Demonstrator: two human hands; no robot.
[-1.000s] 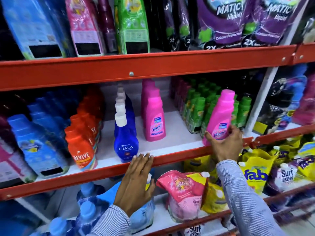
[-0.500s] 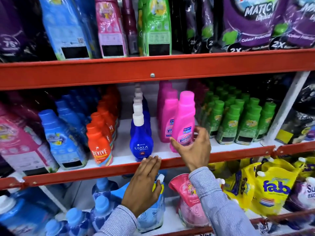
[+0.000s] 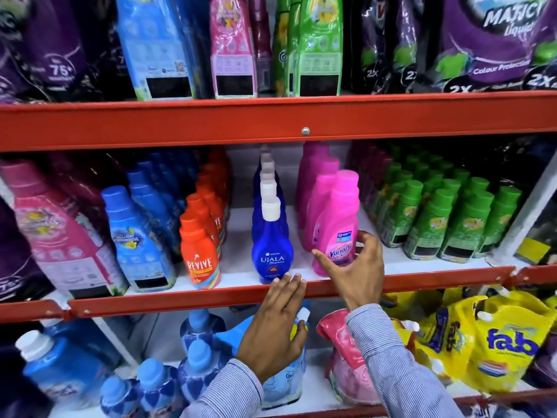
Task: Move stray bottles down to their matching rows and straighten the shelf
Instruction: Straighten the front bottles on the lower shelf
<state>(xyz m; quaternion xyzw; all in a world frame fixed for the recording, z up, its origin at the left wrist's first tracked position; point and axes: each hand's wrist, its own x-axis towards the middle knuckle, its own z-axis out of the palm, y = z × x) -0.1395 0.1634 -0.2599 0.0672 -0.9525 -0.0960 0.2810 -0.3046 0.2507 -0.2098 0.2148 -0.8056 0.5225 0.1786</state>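
A pink Vanish bottle (image 3: 337,212) stands upright at the front of the pink row (image 3: 316,173) on the middle shelf. My right hand (image 3: 358,276) curls around its lower part, thumb on the left side and fingers on the right. My left hand (image 3: 277,327) lies flat with its fingertips on the red shelf lip (image 3: 180,297), just below the blue Ujala bottle (image 3: 272,245), and holds nothing. The Ujala row runs straight back, with an orange Revive row (image 3: 200,251) to its left.
Green bottles (image 3: 452,218) fill the shelf right of the pink row, and blue bottles (image 3: 135,236) and a pink pack stand at the left. The red upper beam (image 3: 211,122) hangs close overhead. Below are a yellow fab pouch (image 3: 509,342), a pink pouch (image 3: 340,336) and blue bottles.
My right hand carried the pink Vanish bottle leftward from in front of the green bottles and set it upright at the front of the pink row. The left hand stayed on the shelf lip.
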